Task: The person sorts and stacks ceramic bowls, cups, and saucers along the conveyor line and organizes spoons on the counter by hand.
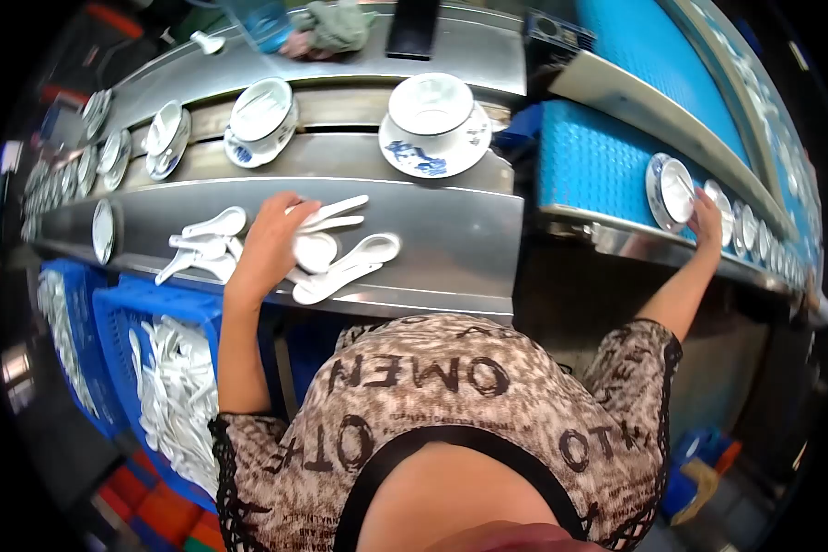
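Note:
My left hand reaches down into a loose group of white soup spoons on the steel counter. Its fingers are curled round a spoon that they partly hide. More spoons lie just left of that wrist. Far to the right, my right hand has its fingers at the rim of a white bowl, which sits on a blue-patterned saucer on the blue conveyor belt. The grip's far side is hidden.
Bowls on saucers, such as one stack, line the counter's channel. A blue crate of white spoons stands below left. Further dishes run along the blue belt. A cloth and a black phone-like slab lie behind.

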Demonstrator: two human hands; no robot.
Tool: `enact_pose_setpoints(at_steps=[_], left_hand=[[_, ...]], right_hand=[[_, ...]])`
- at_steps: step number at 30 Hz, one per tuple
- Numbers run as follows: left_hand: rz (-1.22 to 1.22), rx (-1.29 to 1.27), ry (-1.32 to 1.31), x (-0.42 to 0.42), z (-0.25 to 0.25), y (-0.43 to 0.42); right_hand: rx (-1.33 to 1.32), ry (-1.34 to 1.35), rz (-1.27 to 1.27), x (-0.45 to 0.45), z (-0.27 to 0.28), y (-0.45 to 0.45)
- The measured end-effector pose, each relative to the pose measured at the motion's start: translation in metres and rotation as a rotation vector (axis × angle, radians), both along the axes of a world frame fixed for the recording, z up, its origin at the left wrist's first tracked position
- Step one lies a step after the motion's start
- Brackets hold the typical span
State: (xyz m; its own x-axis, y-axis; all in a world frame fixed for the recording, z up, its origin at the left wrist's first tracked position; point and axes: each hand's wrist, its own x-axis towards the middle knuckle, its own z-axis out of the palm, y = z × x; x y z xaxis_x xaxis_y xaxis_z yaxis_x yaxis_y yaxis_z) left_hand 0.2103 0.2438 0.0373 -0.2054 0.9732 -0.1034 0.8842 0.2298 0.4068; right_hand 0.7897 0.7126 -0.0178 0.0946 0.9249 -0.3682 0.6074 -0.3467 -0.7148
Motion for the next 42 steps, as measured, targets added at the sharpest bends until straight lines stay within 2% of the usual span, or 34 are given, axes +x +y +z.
enact_pose_setpoints(at_steps=[1, 3, 5, 7, 8, 9, 11, 13, 17, 21, 22, 23, 25, 26, 30, 33, 34, 36, 37, 39, 41, 42], left_hand=[[0.007, -0.012, 0.010, 0.000, 0.002, 0.004], [0.069, 0.004, -0.047, 0.002, 0.002, 0.010], [0.056, 0.023, -0.076, 0.000, -0.002, 0.013], [0.062, 0.051, -0.106, 0.001, -0.005, 0.011], [0.076, 0.055, -0.130, 0.003, -0.005, 0.012], [0.088, 0.064, -0.150, 0.004, -0.005, 0.012], [0.125, 0.111, -0.219, 0.003, -0.009, 0.008], [0.126, 0.191, -0.249, 0.000, -0.015, 0.010], [0.193, 0.289, -0.254, -0.007, -0.025, 0.033], [0.163, 0.384, -0.216, -0.023, -0.041, 0.046], [0.183, 0.370, -0.231, -0.024, -0.041, 0.045], [0.187, 0.421, -0.209, -0.027, -0.045, 0.044], [0.196, 0.517, -0.168, -0.031, -0.054, 0.040], [0.230, 0.533, -0.160, -0.031, -0.056, 0.039], [0.347, 0.528, -0.129, -0.034, -0.052, 0.041], [0.280, 0.403, -0.205, -0.047, -0.050, 0.033], [0.251, 0.339, -0.242, -0.047, -0.041, 0.029], [0.218, 0.311, -0.345, -0.042, -0.028, 0.019], [0.199, 0.293, -0.395, -0.040, -0.022, 0.014], [0.243, 0.221, -0.472, -0.038, -0.013, 0.008], [0.301, 0.133, -0.591, -0.039, -0.009, 0.002], [0.390, 0.149, -0.639, -0.043, -0.023, -0.002]], right_hand=[[-0.008, -0.110, 0.046, -0.026, 0.017, -0.014], [-0.059, 0.012, 0.312, -0.011, -0.024, 0.007], [-0.049, -0.074, 0.224, -0.013, -0.026, 0.009], [0.173, 0.168, 0.163, -0.034, -0.036, -0.007], [0.203, 0.292, 0.122, -0.049, -0.034, -0.017], [0.216, 0.439, 0.112, -0.075, -0.025, -0.034], [0.175, 0.531, 0.078, -0.129, -0.017, -0.063], [0.107, 0.634, 0.151, -0.184, -0.013, -0.087], [0.036, 0.608, 0.405, -0.295, -0.004, -0.121], [0.026, 0.519, 0.561, -0.365, -0.031, -0.136], [0.090, 0.415, 0.627, -0.374, -0.033, -0.140], [0.158, 0.439, 0.676, -0.377, -0.042, -0.142], [-0.053, 0.388, 0.649, -0.373, -0.006, -0.153], [0.011, 0.471, 0.640, -0.363, -0.008, -0.150], [0.127, 0.390, 0.478, -0.305, 0.021, -0.134], [0.358, 0.345, 0.321, -0.237, 0.015, -0.100], [0.531, 0.250, 0.277, -0.209, 0.012, -0.086], [0.876, -0.150, 0.218, -0.151, 0.014, -0.061], [0.929, -0.392, 0.118, -0.121, 0.017, -0.050], [1.057, -0.687, -0.020, -0.027, -0.012, -0.005], [0.858, -0.942, -0.146, 0.009, -0.016, 0.000], [0.595, -0.921, -0.200, 0.028, -0.023, 0.011]])
